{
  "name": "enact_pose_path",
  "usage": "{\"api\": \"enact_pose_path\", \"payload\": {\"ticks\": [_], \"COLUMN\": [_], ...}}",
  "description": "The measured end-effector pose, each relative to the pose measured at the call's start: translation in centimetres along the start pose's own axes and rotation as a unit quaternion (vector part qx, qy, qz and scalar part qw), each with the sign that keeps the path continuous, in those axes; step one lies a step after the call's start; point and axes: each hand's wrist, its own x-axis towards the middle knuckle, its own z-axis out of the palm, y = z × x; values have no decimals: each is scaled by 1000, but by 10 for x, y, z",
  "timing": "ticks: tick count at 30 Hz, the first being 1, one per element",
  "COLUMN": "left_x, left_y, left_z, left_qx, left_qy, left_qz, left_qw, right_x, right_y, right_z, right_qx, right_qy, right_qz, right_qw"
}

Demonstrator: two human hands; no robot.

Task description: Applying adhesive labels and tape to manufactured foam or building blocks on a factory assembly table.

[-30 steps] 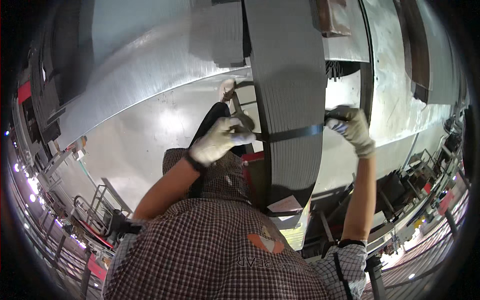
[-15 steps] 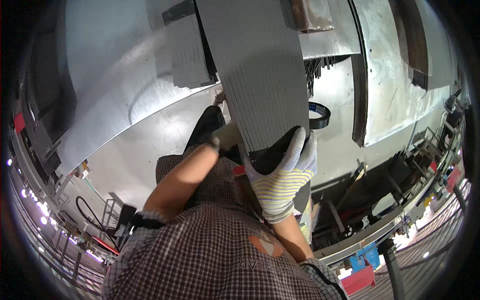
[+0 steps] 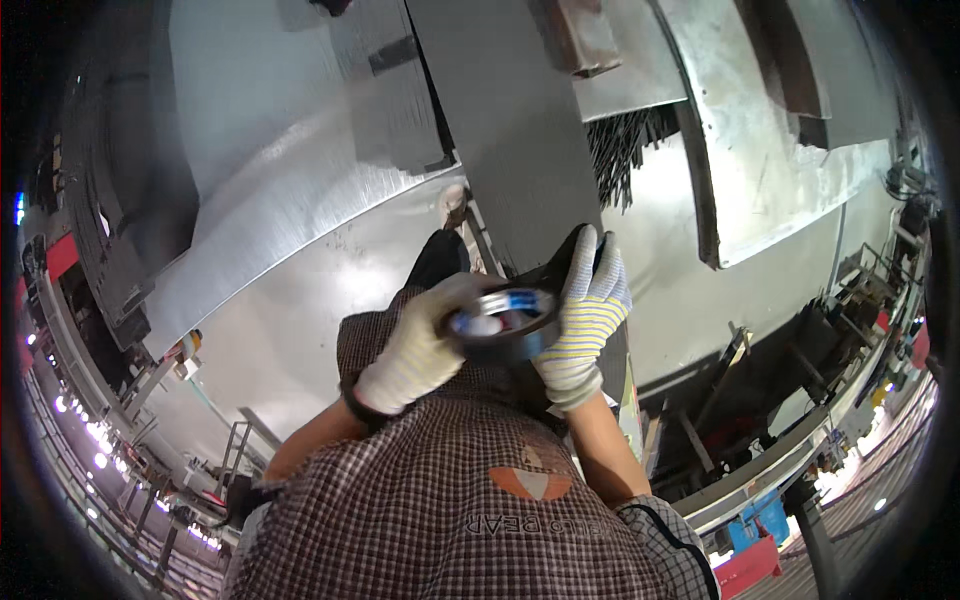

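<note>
My left hand (image 3: 415,360), in a white knit glove, holds a roll of black tape (image 3: 505,325) with a blue and white core, just in front of my chest. My right hand (image 3: 588,310), in a striped glove with a dark palm, lies with its fingers up against the near end of a long grey panel (image 3: 510,130) and grips its edge. The roll sits between the two hands and touches the right glove. The panel runs away from me across the shiny metal sheets. My checked shirt fills the bottom of the view.
Large shiny metal sheets (image 3: 280,190) lie under and beside the panel. A bundle of thin dark rods (image 3: 620,150) sits to the right of it. Dark frames and rails (image 3: 760,400) stand at the right, with red and blue boxes lower down.
A second ago my hands were apart, stretching black tape across the panel. My right hand has come down to the panel's near end, and my left hand has brought the roll up beside it.
</note>
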Motion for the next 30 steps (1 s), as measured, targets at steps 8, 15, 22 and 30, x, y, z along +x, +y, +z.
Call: {"api": "enact_pose_path", "payload": {"ticks": [8,15,22,30], "left_x": [75,65,93,78], "left_y": [-8,-35,35,52], "left_z": [68,86,52,42], "left_qx": [-824,-321,-178,-93], "left_qy": [-2,116,62,16], "left_qz": [-193,-112,-101,-164], "left_qw": [533,933,977,982], "right_x": [36,100,105,103], "right_y": [1,115,176,104], "right_z": [-81,-43,116,-19], "right_qx": [13,50,231,74], "right_qy": [-168,-216,-256,-314], "right_qz": [-404,-248,29,-147], "right_qw": [899,943,938,935]}}
